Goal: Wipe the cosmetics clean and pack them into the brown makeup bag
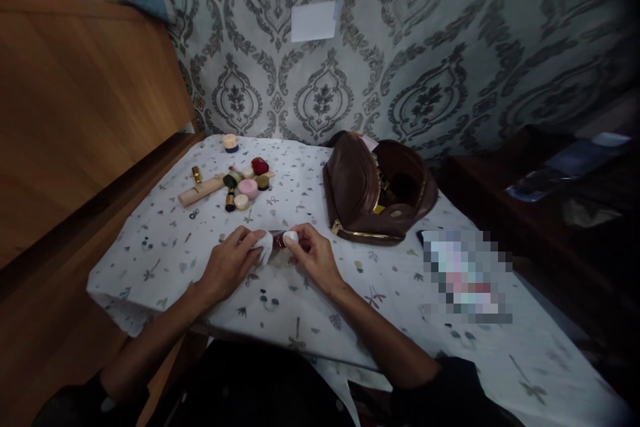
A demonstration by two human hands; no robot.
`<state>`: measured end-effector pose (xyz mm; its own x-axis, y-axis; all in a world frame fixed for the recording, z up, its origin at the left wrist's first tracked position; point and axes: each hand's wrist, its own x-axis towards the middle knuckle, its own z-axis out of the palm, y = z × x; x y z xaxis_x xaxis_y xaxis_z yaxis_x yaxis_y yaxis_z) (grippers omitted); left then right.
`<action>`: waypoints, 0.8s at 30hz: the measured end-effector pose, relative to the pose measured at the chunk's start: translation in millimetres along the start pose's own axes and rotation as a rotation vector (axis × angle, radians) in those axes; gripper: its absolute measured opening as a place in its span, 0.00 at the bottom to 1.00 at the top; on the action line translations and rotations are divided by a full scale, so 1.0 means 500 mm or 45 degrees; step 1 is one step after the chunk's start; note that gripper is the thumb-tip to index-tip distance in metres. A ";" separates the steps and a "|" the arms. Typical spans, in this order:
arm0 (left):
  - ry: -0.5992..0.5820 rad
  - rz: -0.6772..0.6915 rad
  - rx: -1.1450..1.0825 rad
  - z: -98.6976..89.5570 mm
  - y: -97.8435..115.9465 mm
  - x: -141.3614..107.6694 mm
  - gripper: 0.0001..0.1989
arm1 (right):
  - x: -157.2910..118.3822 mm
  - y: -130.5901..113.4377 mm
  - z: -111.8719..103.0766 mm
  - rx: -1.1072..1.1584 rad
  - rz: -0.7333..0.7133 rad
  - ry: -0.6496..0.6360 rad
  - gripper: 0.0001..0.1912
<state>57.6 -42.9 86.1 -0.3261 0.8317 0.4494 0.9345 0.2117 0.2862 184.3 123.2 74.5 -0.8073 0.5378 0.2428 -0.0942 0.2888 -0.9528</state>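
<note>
Near the front of the cloth-covered table (310, 300), my left hand (231, 263) is closed on a white tissue (265, 247). The tissue lies against the left end of a small dark red tube (279, 240) with a white cap (291, 237). My right hand (316, 259) pinches the white cap at the tube's right end. The tube is held level between both hands, just over the cloth. Part of it is hidden by the tissue and fingers.
Small jars and cosmetics (247, 188) lie at the back left beside a beige tube (201, 190). An open brown bag (350, 190) stands right of centre. A blurred-out flat item (465, 277) lies right. Wooden furniture (90, 80) borders the left; a patterned wall (325, 80) rises behind.
</note>
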 end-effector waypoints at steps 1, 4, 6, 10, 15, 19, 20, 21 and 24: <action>-0.013 -0.033 0.005 0.001 -0.011 -0.002 0.13 | 0.001 0.000 -0.001 -0.009 0.008 0.019 0.15; -0.052 -0.126 -0.025 0.004 -0.036 -0.007 0.13 | 0.005 -0.001 -0.006 -0.031 0.033 0.058 0.16; -0.058 -0.163 -0.069 0.006 -0.045 -0.006 0.13 | 0.006 0.000 -0.008 -0.063 0.026 0.079 0.16; -0.043 -0.193 -0.137 0.009 -0.047 0.001 0.13 | 0.009 0.007 -0.008 -0.108 -0.011 0.108 0.14; -0.048 -0.231 -0.147 0.013 -0.055 0.009 0.14 | 0.012 0.017 -0.005 0.031 -0.034 0.040 0.17; -0.017 -0.200 -0.171 0.008 -0.050 0.016 0.14 | 0.013 0.022 -0.004 0.019 -0.065 0.048 0.16; -0.009 -0.174 -0.175 0.006 -0.043 0.019 0.14 | 0.013 0.023 -0.004 0.008 -0.063 0.051 0.16; -0.001 -0.142 -0.174 0.003 -0.032 0.022 0.14 | 0.013 0.022 -0.004 0.000 -0.062 0.051 0.15; -0.001 -0.013 -0.134 -0.004 0.010 0.033 0.14 | 0.011 0.018 -0.004 -0.007 -0.086 0.044 0.13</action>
<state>56.5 -29.4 96.6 -0.3351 0.8304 0.4451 0.9110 0.1650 0.3779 180.2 130.1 67.4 -0.7787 0.5438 0.3129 -0.1445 0.3299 -0.9329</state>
